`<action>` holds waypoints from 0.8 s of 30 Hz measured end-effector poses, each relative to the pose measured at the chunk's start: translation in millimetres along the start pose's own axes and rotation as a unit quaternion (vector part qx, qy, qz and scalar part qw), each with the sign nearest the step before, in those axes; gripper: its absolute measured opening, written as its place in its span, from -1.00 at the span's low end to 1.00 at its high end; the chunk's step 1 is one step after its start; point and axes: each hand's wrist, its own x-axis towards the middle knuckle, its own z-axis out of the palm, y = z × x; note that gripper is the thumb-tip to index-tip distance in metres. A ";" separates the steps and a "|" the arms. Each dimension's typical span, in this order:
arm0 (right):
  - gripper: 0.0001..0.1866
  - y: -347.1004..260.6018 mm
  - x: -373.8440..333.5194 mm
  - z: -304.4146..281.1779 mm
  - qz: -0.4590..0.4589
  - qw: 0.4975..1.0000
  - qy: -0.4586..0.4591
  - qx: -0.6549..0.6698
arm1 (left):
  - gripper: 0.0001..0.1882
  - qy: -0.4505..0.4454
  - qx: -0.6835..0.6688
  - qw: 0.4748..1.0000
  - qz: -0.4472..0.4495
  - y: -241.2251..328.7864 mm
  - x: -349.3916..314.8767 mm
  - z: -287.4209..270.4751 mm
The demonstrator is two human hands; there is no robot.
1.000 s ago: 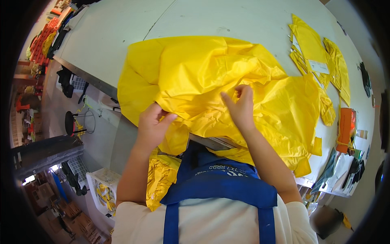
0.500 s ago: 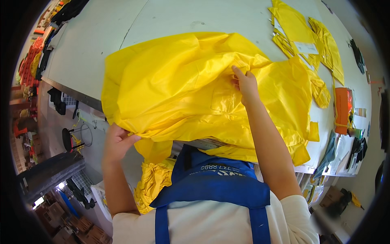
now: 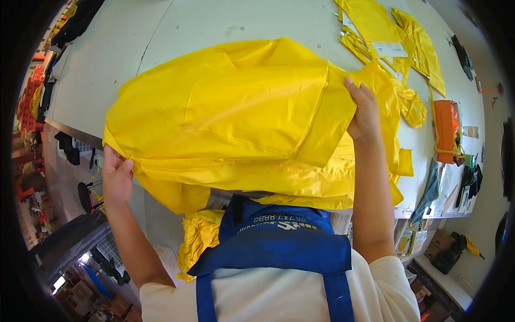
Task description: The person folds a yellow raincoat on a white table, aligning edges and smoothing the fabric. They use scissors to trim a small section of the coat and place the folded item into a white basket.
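A large yellow garment [image 3: 241, 118] of thin shiny cloth is stretched out flat between my hands over the near edge of a white table [image 3: 107, 59]. My left hand [image 3: 115, 177] grips its lower left corner, off the table's edge. My right hand [image 3: 363, 110] pinches a fold at the garment's right side, above the table. A flap of the cloth lies folded over the middle. More yellow cloth [image 3: 201, 236] hangs below the table in front of my blue apron [image 3: 279, 241].
Other yellow garment pieces [image 3: 386, 32] lie at the table's far right, with a white label on one. An orange packet [image 3: 445, 129] sits by the right edge. Dark clothes [image 3: 75, 21] lie at the far left. Shelves and boxes stand beyond the right edge.
The bunched garment has been pulled wide and flat. My left hand moved down and left to the corner; my right hand moved right along the cloth.
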 end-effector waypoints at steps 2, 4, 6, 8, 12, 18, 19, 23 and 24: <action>-0.81 -5.9 5.9 -2.6 0.005 1.000 -0.003 -0.002 | -0.22 -0.016 0.037 0.999 -0.006 6.3 7.7 -4.2; -0.80 -8.0 11.7 -8.1 0.013 1.000 -0.009 -0.004 | -0.22 -0.031 0.062 0.998 -0.011 14.4 14.2 -4.9; -0.80 -9.3 16.5 -10.9 0.021 1.000 -0.022 0.003 | -0.23 -0.047 0.076 0.996 -0.012 24.1 21.2 -3.7; -0.80 -10.5 19.4 -11.7 0.032 0.999 -0.041 0.018 | -0.29 -0.011 0.110 0.993 -0.029 32.5 36.2 4.0; -0.77 4.5 23.2 2.0 0.015 0.999 0.010 0.040 | -0.39 0.229 0.621 0.746 0.072 6.5 62.2 28.4; -0.63 14.8 35.3 -111.0 -0.147 0.917 0.194 -0.315 | -0.38 0.175 0.563 0.784 0.197 -85.2 69.2 66.3; -0.63 1.7 30.5 -151.1 -0.229 0.800 0.261 -0.490 | -0.38 0.178 0.531 0.813 0.162 -90.0 70.5 51.9; -0.30 -45.2 -25.3 -324.7 -0.074 0.616 0.459 -0.636 | -0.37 0.183 0.497 0.848 0.033 -90.4 63.9 36.2; -0.33 -55.5 -38.7 -353.8 -0.062 0.626 0.459 -0.628 | -0.37 0.216 0.507 0.833 0.056 -93.6 61.4 39.0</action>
